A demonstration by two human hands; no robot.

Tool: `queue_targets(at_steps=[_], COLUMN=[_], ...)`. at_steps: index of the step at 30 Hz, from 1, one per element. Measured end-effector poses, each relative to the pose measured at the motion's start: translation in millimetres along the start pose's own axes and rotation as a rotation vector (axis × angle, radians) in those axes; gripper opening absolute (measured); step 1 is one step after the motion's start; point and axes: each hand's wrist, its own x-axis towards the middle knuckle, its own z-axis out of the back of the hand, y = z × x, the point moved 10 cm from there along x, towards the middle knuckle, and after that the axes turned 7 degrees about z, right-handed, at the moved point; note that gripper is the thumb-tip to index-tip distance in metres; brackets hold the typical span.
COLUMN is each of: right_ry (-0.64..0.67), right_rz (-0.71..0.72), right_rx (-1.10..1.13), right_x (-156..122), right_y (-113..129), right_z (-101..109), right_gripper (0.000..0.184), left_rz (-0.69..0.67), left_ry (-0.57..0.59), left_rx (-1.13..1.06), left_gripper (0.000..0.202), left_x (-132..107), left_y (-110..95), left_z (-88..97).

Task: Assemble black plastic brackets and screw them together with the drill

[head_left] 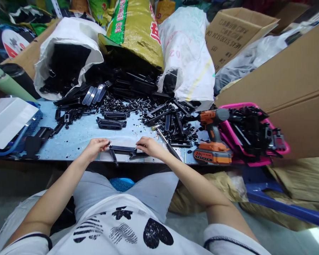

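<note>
A long black plastic strip (pixel 123 149) lies along the near edge of the metal table (pixel 82 136), with a thin arm hanging down from it. My left hand (pixel 97 147) pinches its left end. My right hand (pixel 148 146) is closed over its right end. Both hands rest on the table edge above my lap. A screwdriver (pixel 166 141) lies just right of my right hand.
An orange cordless drill (pixel 212 136) stands right of the hands, beside a pink basket (pixel 255 136) of black parts. Heaps of black plastic parts (pixel 138 102) and screws spill from sacks (pixel 69 53) at the back. Cardboard boxes (pixel 295 81) stand at right, a white box (pixel 7 118) at left.
</note>
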Motion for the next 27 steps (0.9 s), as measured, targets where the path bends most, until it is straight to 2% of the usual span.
queue_targets(at_steps=[2, 4, 6, 8, 12, 15, 19, 24, 27], right_ry=[0.078, 0.153, 0.217, 0.228, 0.109, 0.018, -0.136, -0.282, -0.314], right_rz=[-0.079, -0.143, -0.131, -0.096, -0.064, 0.046, 0.177, 0.239, 0.267], right_rx=[-0.140, -0.303, -0.411, -0.441, -0.440, -0.407, -0.263, -0.179, -0.143], right_x=[0, 3, 6, 9, 4, -5, -18, -32, -38], right_y=[5, 9, 17, 23, 18, 17, 23, 26, 19], right_z=[-9, -15, -21, -26, -27, -31, -28, -20, -26], right_gripper=[0.020, 0.022, 0.021, 0.017, 0.016, 0.019, 0.022, 0.025, 0.032], left_rz=[0.042, 0.029, -0.019, -0.062, -0.084, -0.079, -0.163, -0.055, -0.058], left_ry=[0.000, -0.017, -0.030, -0.035, -0.023, 0.016, -0.078, -0.047, -0.043], left_rx=[-0.022, -0.007, 0.030, 0.061, 0.092, 0.155, 0.224, 0.284, 0.343], left_gripper=[0.050, 0.052, 0.051, 0.050, 0.050, 0.049, 0.052, 0.061, 0.059], left_x=[-3, -2, 0, 2, 4, 5, 2, 2, 2], left_y=[10, 10, 6, 3, 5, 8, -2, 6, 6], left_z=[-0.9, -1.6, -2.0, -2.1, -3.1, -7.1, 1.7, -3.3, -4.9])
